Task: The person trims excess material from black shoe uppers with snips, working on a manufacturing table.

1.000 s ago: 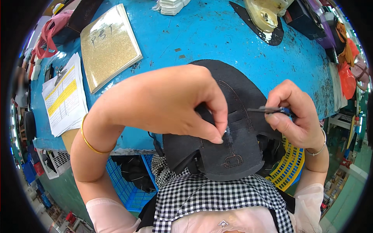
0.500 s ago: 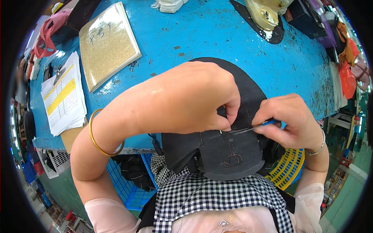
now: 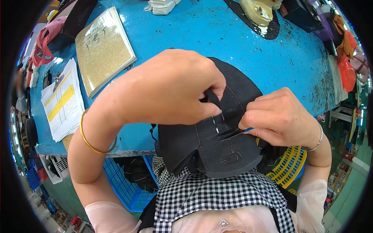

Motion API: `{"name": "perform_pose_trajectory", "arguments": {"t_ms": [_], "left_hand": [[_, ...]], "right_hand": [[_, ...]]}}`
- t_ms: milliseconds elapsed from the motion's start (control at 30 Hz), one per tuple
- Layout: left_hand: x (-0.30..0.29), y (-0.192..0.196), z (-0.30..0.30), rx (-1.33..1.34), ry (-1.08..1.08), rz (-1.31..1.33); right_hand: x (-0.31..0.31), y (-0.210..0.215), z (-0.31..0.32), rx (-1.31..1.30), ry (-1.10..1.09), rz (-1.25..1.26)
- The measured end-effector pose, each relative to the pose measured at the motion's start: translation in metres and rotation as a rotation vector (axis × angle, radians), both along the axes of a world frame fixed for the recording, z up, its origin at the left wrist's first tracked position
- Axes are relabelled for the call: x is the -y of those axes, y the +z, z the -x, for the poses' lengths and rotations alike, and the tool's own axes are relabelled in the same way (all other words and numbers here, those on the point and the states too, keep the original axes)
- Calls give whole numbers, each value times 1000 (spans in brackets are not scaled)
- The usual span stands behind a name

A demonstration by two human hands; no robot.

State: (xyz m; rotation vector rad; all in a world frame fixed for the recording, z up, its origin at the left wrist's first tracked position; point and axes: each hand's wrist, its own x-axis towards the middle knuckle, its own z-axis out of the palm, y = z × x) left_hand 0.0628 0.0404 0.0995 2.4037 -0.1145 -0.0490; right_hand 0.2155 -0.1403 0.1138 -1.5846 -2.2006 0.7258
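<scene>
A black stitched fabric piece (image 3: 211, 151), rounded at its far end, lies over the near table edge and toward my apron. Orange-brown stitch lines and a small stitched loop show on it. My left hand (image 3: 182, 87) is closed above its middle, pinching a black strip (image 3: 213, 99) of the material. Small white bits show under those fingertips. At the right side of the piece my right hand (image 3: 274, 116) is closed round small blue-handled thread snips (image 3: 232, 134). Their dark blades point left, apart from each other, at the cloth. Most of the blue handle is hidden by the fingers.
On the blue table (image 3: 163, 29) a gold notebook (image 3: 105, 48) and clipped papers (image 3: 64, 101) lie at left. A cream-coloured container (image 3: 256, 11) stands on a black sheet at the far right. Below the edge are a blue basket (image 3: 128, 194) and a yellow basket (image 3: 291, 163).
My left hand has shifted up and left, and a black strip now shows in its pinch. The right hand has moved slightly left, with the snips' blades now apart on the cloth.
</scene>
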Motion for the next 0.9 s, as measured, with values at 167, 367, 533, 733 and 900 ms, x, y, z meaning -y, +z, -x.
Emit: {"name": "perform_pose_trajectory", "arguments": {"t_ms": [167, 367, 533, 733, 900], "left_hand": [[-4, 3, -1, -100, 9, 59], [-4, 2, 2, -71, -31, -31], [-9, 1, 6, -79, -67, 43], [-10, -1, 10, -26, -63, 107], [-10, -6, 11, 0, -47, 115]], "right_hand": [[1, -3, 5, 183, -63, -97], [-5, 1, 5, 127, 41, -47], [-7, 6, 5, 308, -50, -136], [-12, 2, 5, 87, -223, 6], [-17, 4, 3, 74, -196, 52]]}}
